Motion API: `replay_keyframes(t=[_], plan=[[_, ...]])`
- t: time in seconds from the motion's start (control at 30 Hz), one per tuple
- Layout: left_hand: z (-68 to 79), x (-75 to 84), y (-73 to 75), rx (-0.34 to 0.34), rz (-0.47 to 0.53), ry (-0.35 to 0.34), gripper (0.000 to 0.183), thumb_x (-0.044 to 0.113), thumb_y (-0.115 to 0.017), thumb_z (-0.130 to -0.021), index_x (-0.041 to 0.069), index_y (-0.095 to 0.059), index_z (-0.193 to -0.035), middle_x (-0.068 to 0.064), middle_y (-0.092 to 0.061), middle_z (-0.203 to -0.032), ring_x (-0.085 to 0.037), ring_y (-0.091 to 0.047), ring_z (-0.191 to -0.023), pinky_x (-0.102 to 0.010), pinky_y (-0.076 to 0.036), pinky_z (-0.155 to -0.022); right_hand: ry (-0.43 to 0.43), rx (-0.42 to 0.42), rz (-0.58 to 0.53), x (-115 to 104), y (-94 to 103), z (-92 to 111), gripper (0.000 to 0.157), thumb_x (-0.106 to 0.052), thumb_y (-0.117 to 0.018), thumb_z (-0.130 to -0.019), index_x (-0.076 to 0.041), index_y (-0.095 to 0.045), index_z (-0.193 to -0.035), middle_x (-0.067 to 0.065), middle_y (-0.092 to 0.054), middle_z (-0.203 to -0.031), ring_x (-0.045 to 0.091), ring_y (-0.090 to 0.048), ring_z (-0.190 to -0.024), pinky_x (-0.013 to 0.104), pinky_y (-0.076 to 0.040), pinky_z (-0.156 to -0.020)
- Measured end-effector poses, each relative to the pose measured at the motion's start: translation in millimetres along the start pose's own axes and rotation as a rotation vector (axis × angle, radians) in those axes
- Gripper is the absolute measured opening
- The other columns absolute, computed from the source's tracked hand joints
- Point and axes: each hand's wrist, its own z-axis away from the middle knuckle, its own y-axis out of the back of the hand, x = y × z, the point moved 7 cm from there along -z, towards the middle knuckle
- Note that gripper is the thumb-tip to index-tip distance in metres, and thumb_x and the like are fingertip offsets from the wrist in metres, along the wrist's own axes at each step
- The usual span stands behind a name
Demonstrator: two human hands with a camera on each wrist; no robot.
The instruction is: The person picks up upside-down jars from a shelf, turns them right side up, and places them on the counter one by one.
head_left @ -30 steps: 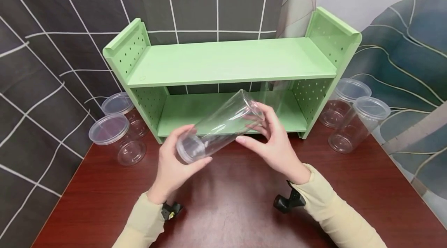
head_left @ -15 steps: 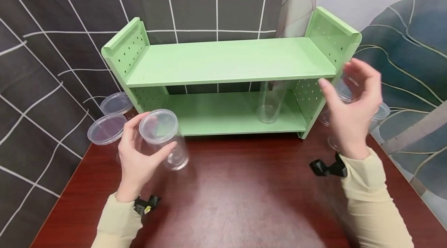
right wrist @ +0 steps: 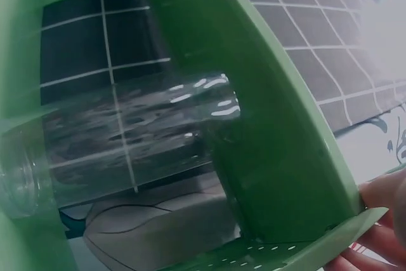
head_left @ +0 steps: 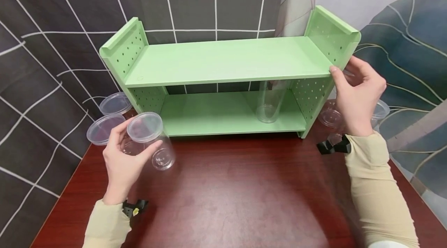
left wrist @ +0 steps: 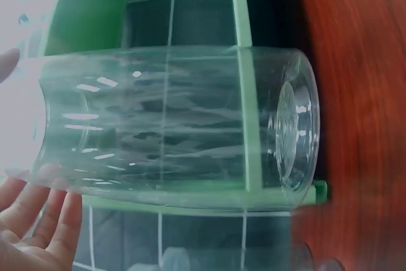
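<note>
My left hand point(head_left: 122, 162) grips a clear plastic jar point(head_left: 163, 151) near its lid point(head_left: 144, 127), thumb on one side and fingers on the other. The jar stands nearly upright in front of the rack's left end, its base low by the table; contact with the table cannot be told. In the left wrist view, the jar point(left wrist: 165, 118) fills the middle. My right hand point(head_left: 361, 92) pinches the green two-tier rack point(head_left: 227, 61) at its right side panel, thumb in front. In the right wrist view, the fingers point(right wrist: 374, 239) curl round the panel's edge.
Another clear jar point(head_left: 269, 106) stands on the lower tier's right end, its top hidden by the upper tier. Two lidded jars point(head_left: 106, 129) are left of the rack. More jars point(head_left: 330, 116) stand at its right, partly behind my right hand. The red-brown table point(head_left: 237, 193) spreads in front.
The jar, tilted between both hands before, is upright and further left in my left hand. My right hand has let go of it and moved right, onto the rack's side panel.
</note>
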Motion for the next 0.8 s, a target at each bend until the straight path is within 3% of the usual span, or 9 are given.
replay_keyframes(t=[0.17, 0.4, 0.6, 0.8], plan=[[-2.4, -9.0, 14.7, 0.035, -0.073, 0.055, 0.085, -0.004, -0.097, -0.06, 0.013, -0.062, -0.137, -0.003, -0.069, -0.123, -0.011, -0.064, -0.108, -0.018, -0.052, -0.087, -0.007, 0.005, -0.01, 4.5, 0.4, -3.2, 0.033, -0.008, -0.078, -0.088, -0.011, -0.076, -0.121, 0.006, -0.074, -0.115, 0.006, -0.071, -0.096, 0.022, -0.055, -0.09], [-6.6, -17.5, 30.3, 0.021, -0.149, 0.144, 0.083, 0.004, -0.097, -0.064, 0.019, -0.062, -0.138, 0.0, -0.067, -0.125, -0.006, -0.066, -0.107, -0.014, -0.053, -0.086, -0.029, 0.003, -0.048, 8.8, 0.9, -5.8, 0.033, -0.006, -0.079, -0.086, -0.008, -0.076, -0.119, 0.008, -0.074, -0.114, 0.01, -0.071, -0.097, 0.022, -0.055, -0.09], [-6.6, -27.0, 34.0, -0.018, -0.163, 0.237, 0.083, 0.004, -0.096, -0.066, 0.016, -0.06, -0.139, -0.002, -0.063, -0.127, -0.008, -0.067, -0.106, -0.013, -0.054, -0.085, -0.04, 0.005, -0.056, 12.5, 0.9, -7.0, 0.033, -0.005, -0.08, -0.086, -0.008, -0.077, -0.118, 0.007, -0.074, -0.112, 0.011, -0.071, -0.096, 0.022, -0.056, -0.089], [-5.7, -31.5, 32.4, -0.038, -0.167, 0.268, 0.084, 0.004, -0.096, -0.067, 0.016, -0.058, -0.141, -0.004, -0.064, -0.128, -0.009, -0.066, -0.107, -0.016, -0.054, -0.088, -0.024, 0.006, -0.044, 15.5, 1.0, -9.1, 0.032, -0.006, -0.08, -0.086, -0.008, -0.077, -0.118, 0.007, -0.074, -0.112, 0.01, -0.071, -0.095, 0.022, -0.056, -0.089]])
